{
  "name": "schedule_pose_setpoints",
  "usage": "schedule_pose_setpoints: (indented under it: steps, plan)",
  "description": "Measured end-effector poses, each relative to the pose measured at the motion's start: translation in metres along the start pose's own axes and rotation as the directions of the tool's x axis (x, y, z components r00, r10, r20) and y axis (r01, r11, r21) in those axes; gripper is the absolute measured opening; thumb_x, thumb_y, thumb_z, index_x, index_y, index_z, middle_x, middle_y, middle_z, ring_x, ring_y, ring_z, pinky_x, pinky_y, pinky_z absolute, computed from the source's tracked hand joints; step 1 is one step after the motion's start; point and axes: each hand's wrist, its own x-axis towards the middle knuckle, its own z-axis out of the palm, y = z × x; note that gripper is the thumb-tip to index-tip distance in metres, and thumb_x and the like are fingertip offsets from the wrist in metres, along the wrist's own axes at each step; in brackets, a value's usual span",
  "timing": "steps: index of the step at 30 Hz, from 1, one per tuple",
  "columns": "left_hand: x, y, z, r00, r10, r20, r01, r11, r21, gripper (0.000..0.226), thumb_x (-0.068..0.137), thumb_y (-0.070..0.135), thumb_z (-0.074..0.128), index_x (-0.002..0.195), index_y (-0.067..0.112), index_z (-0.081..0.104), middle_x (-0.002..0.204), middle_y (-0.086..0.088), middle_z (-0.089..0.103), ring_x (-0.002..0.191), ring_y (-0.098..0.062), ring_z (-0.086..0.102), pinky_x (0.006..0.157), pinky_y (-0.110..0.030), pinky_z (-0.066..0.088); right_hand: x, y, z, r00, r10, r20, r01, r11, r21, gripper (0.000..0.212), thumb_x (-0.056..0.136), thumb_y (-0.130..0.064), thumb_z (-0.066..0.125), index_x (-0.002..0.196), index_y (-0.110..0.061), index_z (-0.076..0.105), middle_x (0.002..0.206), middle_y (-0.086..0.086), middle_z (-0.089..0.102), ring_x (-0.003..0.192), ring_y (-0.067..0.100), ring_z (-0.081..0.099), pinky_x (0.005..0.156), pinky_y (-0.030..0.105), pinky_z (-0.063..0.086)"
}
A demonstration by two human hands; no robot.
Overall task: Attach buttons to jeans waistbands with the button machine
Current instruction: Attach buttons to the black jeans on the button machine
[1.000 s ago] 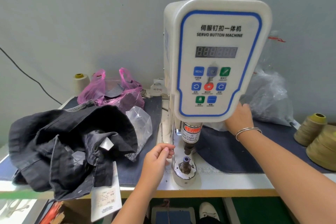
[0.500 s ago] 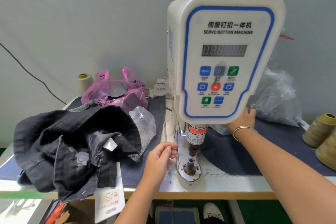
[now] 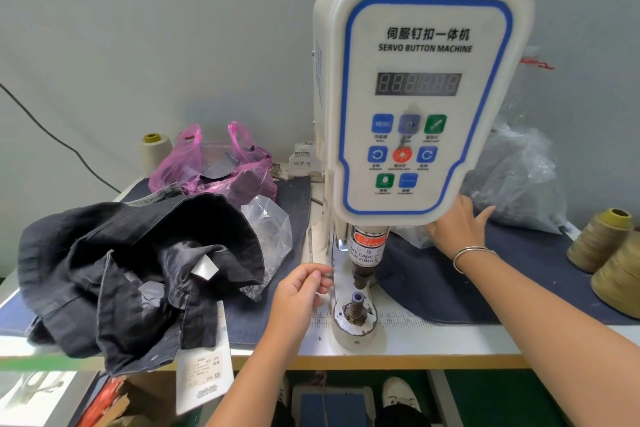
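The jeans [image 3: 138, 274] lie heaped left of the machine [image 3: 422, 97], nearer the left hand [image 3: 298, 291], which hovers beside the lower die [image 3: 355, 308] with fingertips pinched, on what I cannot tell, while the right hand [image 3: 457, 225], fingers spread, reaches behind the machine's right side.

My right hand [image 3: 457, 229] reaches behind the button machine [image 3: 422, 94], whose housing hides my fingertips. Whether my left hand [image 3: 299, 291] pinches anything, I can't tell. The frame's edge crops the thread cones [image 3: 609, 253] and the foot pedal [image 3: 332, 406]; the hang tag [image 3: 202, 378] print is unreadable.
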Motion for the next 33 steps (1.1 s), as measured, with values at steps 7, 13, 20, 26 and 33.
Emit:
schedule_pose_setpoints:
  steps: [7, 13, 20, 26, 33]
  plan:
    - [0.001, 0.0, 0.001, 1.0, -0.013, 0.004, 0.013, 1.0, 0.004, 0.038, 0.099, 0.004, 0.045, 0.085, 0.022, 0.075, 0.071, 0.006, 0.067, 0.069, -0.004, 0.059, 0.062, -0.019, 0.048, -0.024, 0.016, -0.001, 0.93, -0.22, -0.294, 0.253, 0.964, 0.078, 0.011, 0.072, -0.015, 0.082, 0.08, -0.011, 0.074, 0.123, 0.019, 0.052, 0.128, 0.041, 0.035, 0.1, 0.077, 0.011]
    - [0.002, 0.001, 0.006, 0.999, -0.046, 0.014, 0.045, 0.998, 0.052, 0.032, 0.1, 0.006, 0.045, 0.089, 0.018, 0.073, 0.069, 0.008, 0.067, 0.066, -0.002, 0.058, 0.065, -0.02, 0.05, -0.028, 0.014, -0.013, 0.866, -0.255, -0.429, 0.343, 0.929, 0.141, 0.013, 0.075, -0.007, 0.079, 0.085, -0.004, 0.072, 0.109, 0.019, 0.06, 0.12, 0.038, 0.043, 0.102, 0.077, 0.015]
    - [0.005, 0.002, 0.008, 0.996, -0.082, -0.032, 0.081, 0.996, -0.038, 0.034, 0.1, 0.006, 0.045, 0.089, 0.019, 0.074, 0.072, 0.005, 0.068, 0.073, -0.011, 0.058, 0.068, -0.026, 0.048, -0.07, -0.027, -0.042, 0.902, -0.137, -0.41, 0.397, 0.637, 0.661, 0.011, 0.09, -0.015, 0.061, 0.097, -0.011, 0.069, 0.103, 0.006, 0.062, 0.098, 0.014, 0.047, 0.089, 0.031, 0.04]
    - [-0.003, 0.009, 0.008, 0.999, 0.009, -0.037, -0.01, 0.999, -0.042, 0.034, 0.097, 0.006, 0.05, 0.087, 0.027, 0.075, 0.079, 0.005, 0.07, 0.076, -0.011, 0.06, 0.061, -0.017, 0.045, -0.131, -0.047, -0.05, 0.835, -0.103, 0.541, -0.551, -0.141, 0.823, 0.014, 0.091, -0.016, 0.061, 0.088, -0.003, 0.065, 0.069, 0.002, 0.055, 0.047, 0.01, 0.04, 0.042, 0.019, 0.034]
    - [-0.032, 0.026, 0.012, 0.942, 0.316, 0.111, -0.328, 0.938, 0.115, 0.004, 0.079, 0.038, 0.062, 0.081, 0.035, 0.061, 0.073, 0.012, 0.059, 0.069, -0.003, 0.052, 0.067, -0.018, 0.044, -0.156, -0.05, -0.051, 0.714, -0.262, 0.65, -0.688, -0.086, 0.721, 0.02, 0.091, -0.023, 0.06, 0.093, -0.004, 0.06, 0.058, -0.001, 0.046, 0.037, 0.007, 0.028, 0.035, 0.017, 0.026]
